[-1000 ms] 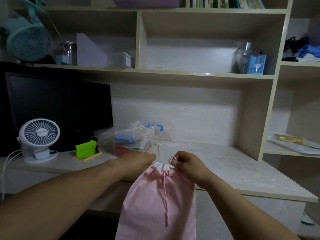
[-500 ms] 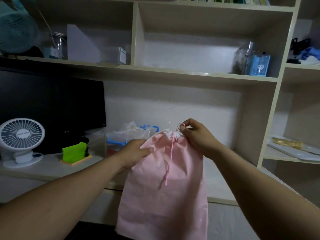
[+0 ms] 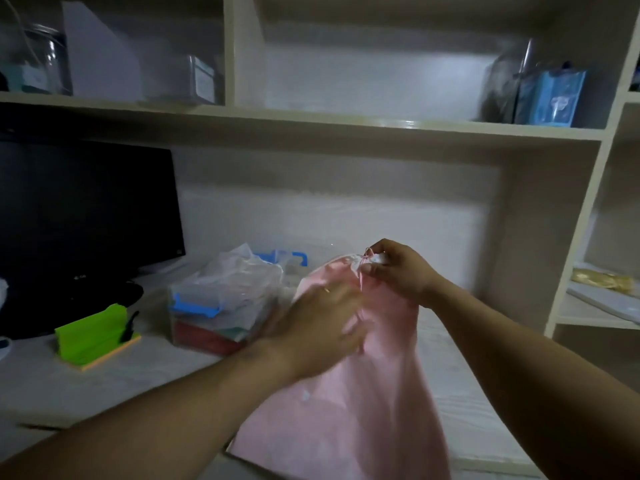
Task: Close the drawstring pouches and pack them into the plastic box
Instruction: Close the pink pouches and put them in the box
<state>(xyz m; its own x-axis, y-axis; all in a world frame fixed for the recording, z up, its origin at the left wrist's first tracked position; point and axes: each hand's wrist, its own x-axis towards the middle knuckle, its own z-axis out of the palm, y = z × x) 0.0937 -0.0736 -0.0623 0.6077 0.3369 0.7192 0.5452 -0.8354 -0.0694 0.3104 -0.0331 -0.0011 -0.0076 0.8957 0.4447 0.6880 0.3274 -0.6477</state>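
Right hand [image 3: 398,275] — pinches pouch [image 3: 346,427] neck | left hand [image 3: 311,327] — blurred, over pouch

Looks like a home study spot: light wood surface [image 3: 104,379] w/ shelves [image 3: 311,121] built over it, dark screen [image 3: 86,216] at left, jar [image 3: 46,60] & small blue box [image 3: 550,98] up top.

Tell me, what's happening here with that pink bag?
A person is closing a pink drawstring pouch, held up over the desk. The right hand pinches the gathered neck by its cord. The left hand, motion-blurred, seems to lie flat against the pouch's front. The clear plastic box with blue latches sits to the left, already holding other bags. This pouch is not in it yet.
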